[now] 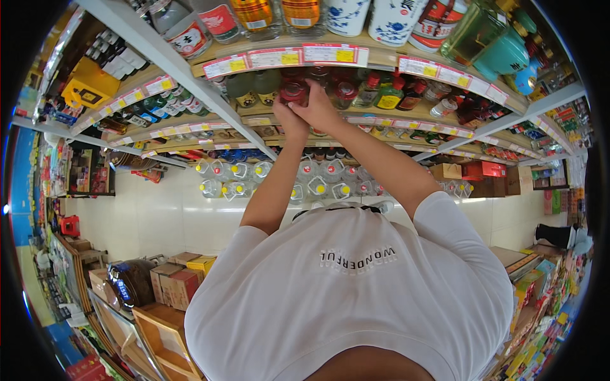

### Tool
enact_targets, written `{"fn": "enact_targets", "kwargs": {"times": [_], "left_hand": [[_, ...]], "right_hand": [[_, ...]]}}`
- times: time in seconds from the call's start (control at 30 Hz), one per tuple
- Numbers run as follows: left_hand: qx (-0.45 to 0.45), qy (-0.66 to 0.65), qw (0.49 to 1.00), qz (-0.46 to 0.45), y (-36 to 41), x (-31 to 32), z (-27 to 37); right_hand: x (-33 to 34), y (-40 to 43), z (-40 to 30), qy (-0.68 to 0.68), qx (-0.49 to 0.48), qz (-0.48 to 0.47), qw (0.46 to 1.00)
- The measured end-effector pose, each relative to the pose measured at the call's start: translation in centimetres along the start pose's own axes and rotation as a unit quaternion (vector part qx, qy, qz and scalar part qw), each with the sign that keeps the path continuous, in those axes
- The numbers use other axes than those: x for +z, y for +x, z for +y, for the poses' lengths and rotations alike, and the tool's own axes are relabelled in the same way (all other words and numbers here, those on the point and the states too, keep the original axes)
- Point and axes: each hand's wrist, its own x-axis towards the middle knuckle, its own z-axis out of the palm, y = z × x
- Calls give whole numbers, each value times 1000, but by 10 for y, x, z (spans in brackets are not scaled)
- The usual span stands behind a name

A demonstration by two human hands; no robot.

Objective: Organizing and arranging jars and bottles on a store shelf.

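Both hands reach into a wooden shelf (pixel 395 112) stocked with liquor. My left hand (pixel 289 120) grips the near left side of a red-topped glass bottle (pixel 294 91). Around the right side of the same bottle curls my right hand (pixel 320 107), its fingers partly hidden in the shade. Dark bottles with yellow labels (pixel 247 91) stand just left of my hands. To the right are another red-topped bottle (pixel 345 91) and a bottle with a yellow label (pixel 390 95). The base of the held bottle is hidden, so I cannot tell whether it touches the shelf.
An upper shelf edge with price tags (pixel 329 54) overhangs my hands, and bottles (pixel 300 16) stand on it. Grey metal posts (pixel 200 90) divide the bays. Large clear plastic jugs (pixel 319 185) line the floor before me. Cardboard boxes (pixel 176 285) and a wooden crate (pixel 167 343) are behind left.
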Motion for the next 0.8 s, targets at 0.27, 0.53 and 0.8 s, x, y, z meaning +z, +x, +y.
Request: {"fn": "enact_targets", "kwargs": {"times": [0.27, 0.53, 0.8], "left_hand": [[227, 487, 844, 8, -6, -13, -2], [260, 535, 804, -18, -10, -20, 8], [258, 530, 807, -35, -15, -19, 10]], "right_hand": [[29, 19, 22, 30, 93, 1, 995], [29, 18, 10, 11, 96, -21, 995], [20, 9, 6, 3, 62, 6, 998]]}}
